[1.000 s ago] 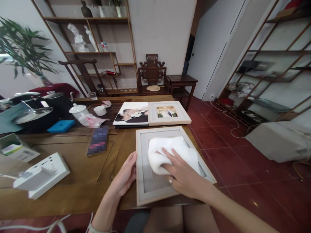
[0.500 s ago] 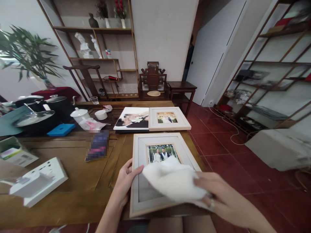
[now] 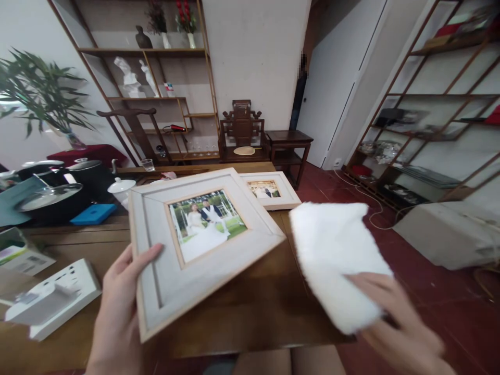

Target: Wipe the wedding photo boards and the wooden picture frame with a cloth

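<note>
My left hand (image 3: pixel 127 284) grips the left edge of a pale wooden picture frame (image 3: pixel 230 250), its thumb lying on the front. The frame is lifted off the table and tilted, and it holds a photo (image 3: pixel 207 224) of two people on a swing outdoors. To the right, my right hand (image 3: pixel 402 312) is closed on a white cloth (image 3: pixel 332 245), which hangs apart from the frame. Motion blurs this hand a little. A second pale picture frame (image 3: pixel 291 195) lies on the table behind, partly covered by the raised one.
On the wooden table (image 3: pixel 250 317) at left are a white power strip (image 3: pixel 78 297), a tissue box (image 3: pixel 23 255), a blue box (image 3: pixel 94 213) and a lidded pan (image 3: pixel 50 200). A chair (image 3: pixel 242 130) and side table (image 3: pixel 289 138) stand behind. A person (image 3: pixel 299 94) is by the door.
My left hand has raised the picture frame off the table and tilted it, moving left. My right hand has pulled the cloth off the frame toward the right.
</note>
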Tool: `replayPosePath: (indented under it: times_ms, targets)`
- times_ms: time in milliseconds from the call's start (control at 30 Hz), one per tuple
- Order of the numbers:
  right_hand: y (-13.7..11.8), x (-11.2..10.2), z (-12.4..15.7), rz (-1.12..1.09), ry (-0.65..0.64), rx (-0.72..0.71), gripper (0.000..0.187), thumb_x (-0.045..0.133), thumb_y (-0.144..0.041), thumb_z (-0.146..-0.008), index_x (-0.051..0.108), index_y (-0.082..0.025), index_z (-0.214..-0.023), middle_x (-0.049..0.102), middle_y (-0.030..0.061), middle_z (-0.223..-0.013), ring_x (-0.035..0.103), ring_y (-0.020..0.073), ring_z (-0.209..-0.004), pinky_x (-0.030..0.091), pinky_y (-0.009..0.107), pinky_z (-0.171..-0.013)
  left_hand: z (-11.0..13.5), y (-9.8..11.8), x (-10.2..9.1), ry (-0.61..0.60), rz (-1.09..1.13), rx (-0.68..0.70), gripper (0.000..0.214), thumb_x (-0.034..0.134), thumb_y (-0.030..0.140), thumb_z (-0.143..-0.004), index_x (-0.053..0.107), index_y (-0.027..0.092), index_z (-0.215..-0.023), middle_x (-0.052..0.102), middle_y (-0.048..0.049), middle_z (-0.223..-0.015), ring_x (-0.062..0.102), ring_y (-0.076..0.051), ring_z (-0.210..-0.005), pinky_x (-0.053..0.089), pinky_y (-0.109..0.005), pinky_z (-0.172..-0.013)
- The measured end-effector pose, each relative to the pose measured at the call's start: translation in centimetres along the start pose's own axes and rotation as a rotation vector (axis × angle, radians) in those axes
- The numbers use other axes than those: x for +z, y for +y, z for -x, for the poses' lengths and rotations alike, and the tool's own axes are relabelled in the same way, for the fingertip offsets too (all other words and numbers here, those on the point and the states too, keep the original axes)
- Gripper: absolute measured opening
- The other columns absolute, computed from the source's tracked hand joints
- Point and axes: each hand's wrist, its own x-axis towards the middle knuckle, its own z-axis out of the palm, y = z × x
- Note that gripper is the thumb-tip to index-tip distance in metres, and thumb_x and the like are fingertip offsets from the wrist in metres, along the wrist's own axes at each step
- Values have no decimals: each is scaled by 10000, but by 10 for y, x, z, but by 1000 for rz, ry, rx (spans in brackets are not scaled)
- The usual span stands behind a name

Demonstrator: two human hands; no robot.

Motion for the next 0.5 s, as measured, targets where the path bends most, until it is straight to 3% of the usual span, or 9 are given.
replayPosePath:
  times_ms: [67,133,200,300,400,500]
  targets:
    - [-28,28,-35,-25,-84,-150,276,460,-186,-897,632,-257,-1101,605,110,-1142,581,272,-972,517,415,-818,-6,8,8,87,65,47,187,657,76,-650,659,156,-819,679,15,-638,652,-149,-542,583,-258,-554]
    - [-55,49,-60,-80,-131,-311,275,420,-172,-909,687,-234,-878,631,104,-1097,586,258,-918,518,410,-788,-11,14,18,96,140,71,190,648,88,-677,662,147,-857,688,10,-694,672,-153,-625,595,-280,-656]
    - [-74,54,-76,-198,-191,-327,204,540,-320,-875,685,-220,-771,604,105,-1154,552,274,-1007,509,405,-816,-14,20,29,61,198,54,224,638,113,-713,656,147,-933,706,-6,-793,685,-166,-719,591,-301,-733]
    - [-80,30,-95,-524,-143,-133,315,581,-528,-805,678,-233,-751,597,100,-1161,540,282,-1064,484,421,-870,-15,27,45,-49,245,-3,284,609,144,-753,636,163,-1034,720,-29,-831,694,-202,-784,589,-325,-751]
    - [-65,-9,-124,-1049,-12,138,490,327,-605,-886,635,-250,-1023,623,125,-1123,584,297,-1046,505,474,-831,-16,33,62,-217,260,-92,298,578,137,-768,627,133,-1062,715,-54,-729,706,-225,-720,594,-332,-700]
    - [-45,-35,-159,-1427,-109,367,607,334,-679,-836,571,-232,-1172,573,133,-1251,543,353,-1126,483,555,-852,-19,32,89,-388,222,-191,277,545,79,-771,638,97,-1031,708,-73,-693,703,-219,-633,589,-324,-652]
